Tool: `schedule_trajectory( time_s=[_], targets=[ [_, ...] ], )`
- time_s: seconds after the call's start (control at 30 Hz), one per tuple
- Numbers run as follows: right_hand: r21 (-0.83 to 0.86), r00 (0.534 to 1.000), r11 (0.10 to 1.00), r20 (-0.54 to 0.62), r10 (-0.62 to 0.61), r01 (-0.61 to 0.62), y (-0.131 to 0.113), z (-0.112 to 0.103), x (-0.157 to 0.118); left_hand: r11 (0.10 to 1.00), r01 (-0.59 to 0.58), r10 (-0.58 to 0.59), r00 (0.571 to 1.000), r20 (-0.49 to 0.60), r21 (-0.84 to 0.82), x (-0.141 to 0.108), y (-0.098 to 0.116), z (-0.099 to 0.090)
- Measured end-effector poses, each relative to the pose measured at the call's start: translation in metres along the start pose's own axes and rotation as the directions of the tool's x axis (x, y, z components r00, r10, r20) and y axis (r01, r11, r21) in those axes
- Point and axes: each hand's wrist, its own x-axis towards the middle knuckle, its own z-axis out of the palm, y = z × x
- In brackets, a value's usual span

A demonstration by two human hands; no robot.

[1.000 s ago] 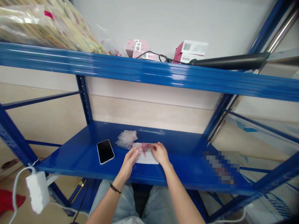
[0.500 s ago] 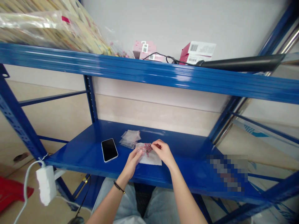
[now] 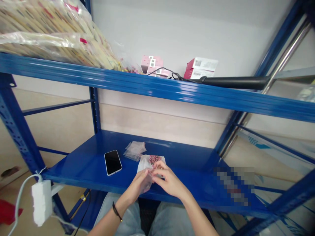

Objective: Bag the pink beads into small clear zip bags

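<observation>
My left hand (image 3: 137, 185) is closed on a small clear plastic bag (image 3: 147, 185), held upright near the front edge of the blue shelf. Fingers of my right hand (image 3: 167, 178) are bent together at the bag's mouth, touching my left fingertips; anything they pinch is too small to make out. Just beyond the hands, a heap of small pink and dark red beads (image 3: 155, 159) lies on a white sheet (image 3: 143, 163), partly covered by my right fingers. Flat clear bags (image 3: 135, 150) are stacked behind and to the left of the sheet.
A phone (image 3: 113, 162) lies left of the sheet on the blue shelf (image 3: 192, 160). Overhead, the upper shelf beam (image 3: 157, 88) carries wrapped packets (image 3: 56, 42), pink boxes (image 3: 152, 62) and a black tube (image 3: 233, 82). A white power strip (image 3: 41, 201) hangs at the left post.
My right hand has left the bead heap and come toward me to the bag's mouth. My left hand has drawn the bag nearer the front edge. The camera view has tilted up slightly.
</observation>
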Motion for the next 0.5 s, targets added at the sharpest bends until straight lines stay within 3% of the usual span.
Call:
schedule_trajectory(
  time_s=[0.07,0.2,0.3,0.5],
  targets=[
    [0.023,0.998,0.999,-0.038,0.049,-0.048,-0.008,0.010,-0.018,0.975,-0.054,0.053,0.999,0.013,0.215,-0.014,0.006,0.001],
    [0.030,0.992,0.995,-0.075,0.100,-0.098,-0.011,0.032,-0.044,0.783,-0.209,0.198,0.977,0.084,0.585,-0.037,0.011,-0.004],
    [0.029,0.987,0.991,-0.091,0.133,-0.131,-0.004,0.043,-0.055,0.701,-0.221,0.217,0.972,0.093,0.679,-0.046,0.007,-0.013],
    [0.240,0.947,0.955,-0.223,0.231,-0.176,0.020,0.051,-0.062,0.724,-0.203,0.232,0.972,0.044,0.659,-0.051,0.004,-0.022]
  ],
)
